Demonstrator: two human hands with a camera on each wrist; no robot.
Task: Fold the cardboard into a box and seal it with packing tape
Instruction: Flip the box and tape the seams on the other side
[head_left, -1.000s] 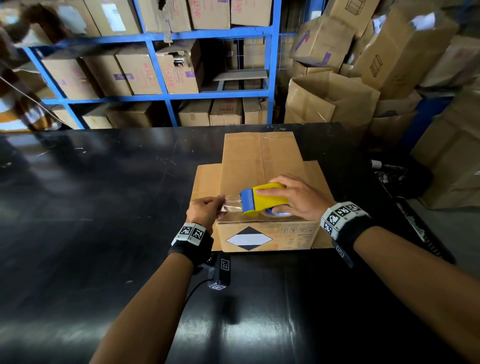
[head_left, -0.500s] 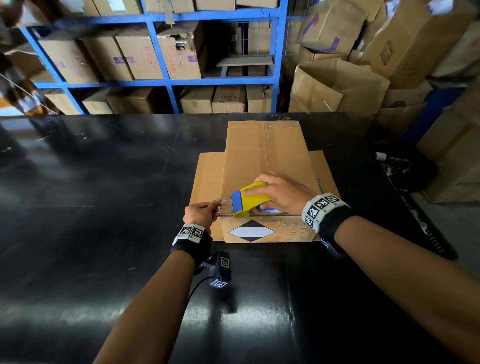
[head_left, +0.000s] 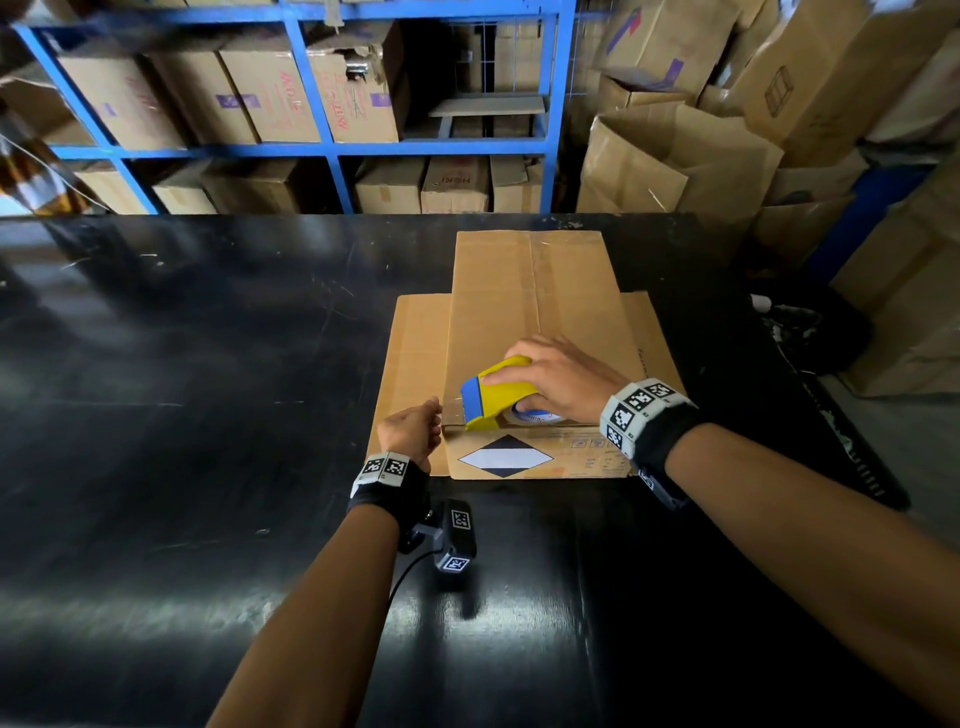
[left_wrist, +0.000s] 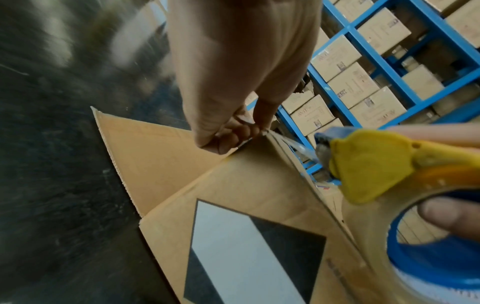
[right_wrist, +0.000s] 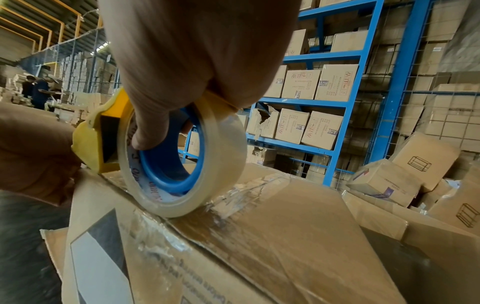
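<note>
A brown cardboard box stands on the black table, side flaps spread flat, a black-and-white diamond label on its near face. My right hand grips a yellow and blue tape dispenser with a clear tape roll, which rests on the box's near top edge. My left hand pinches the free end of the tape at the box's near left corner. A short strip of clear tape spans from the fingers to the dispenser's blade.
Blue shelving full of cartons stands behind the table. Loose and stacked cartons pile up at the right. Dark clutter lies at the table's right edge. People stand far off in the right wrist view.
The dispenser has slid left and toward me along the box top to the near edge. The tape span between my hands has shortened. My left hand stays at the near left corner.
</note>
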